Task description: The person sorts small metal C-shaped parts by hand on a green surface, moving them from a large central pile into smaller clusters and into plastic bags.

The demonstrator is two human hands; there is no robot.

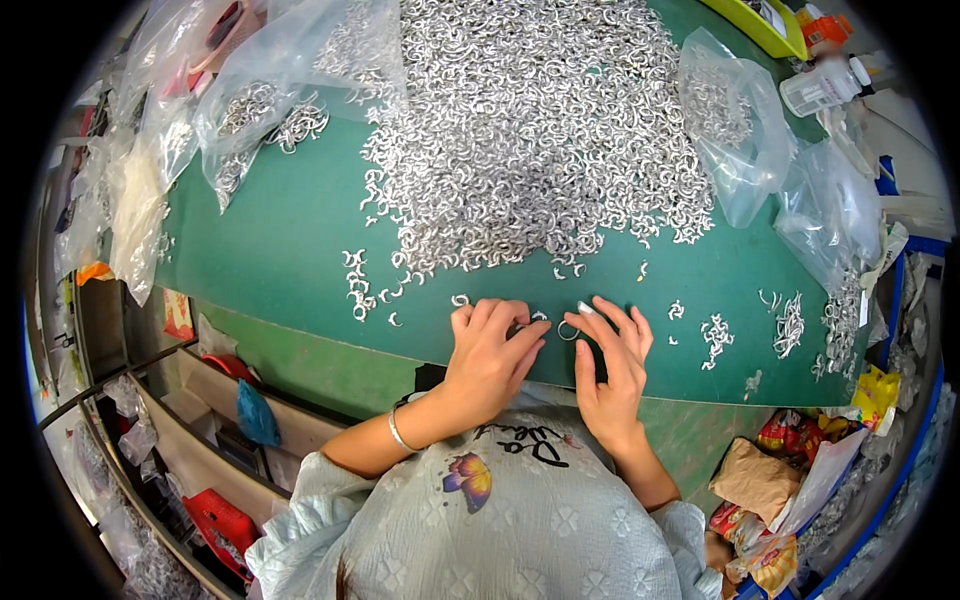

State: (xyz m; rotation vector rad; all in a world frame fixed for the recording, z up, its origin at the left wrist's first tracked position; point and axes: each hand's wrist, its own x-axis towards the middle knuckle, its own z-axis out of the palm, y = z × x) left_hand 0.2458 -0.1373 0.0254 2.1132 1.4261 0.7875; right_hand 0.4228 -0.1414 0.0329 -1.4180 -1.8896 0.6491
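Tabletop [270,230], green, heaped silvery crescents [520,150], plastic bags [745,200]

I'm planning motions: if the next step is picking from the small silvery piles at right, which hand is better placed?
Probably the right hand: it is nearer the small silvery piles, though its fingertips are at a thin ring. The left hand would have to reach past it.
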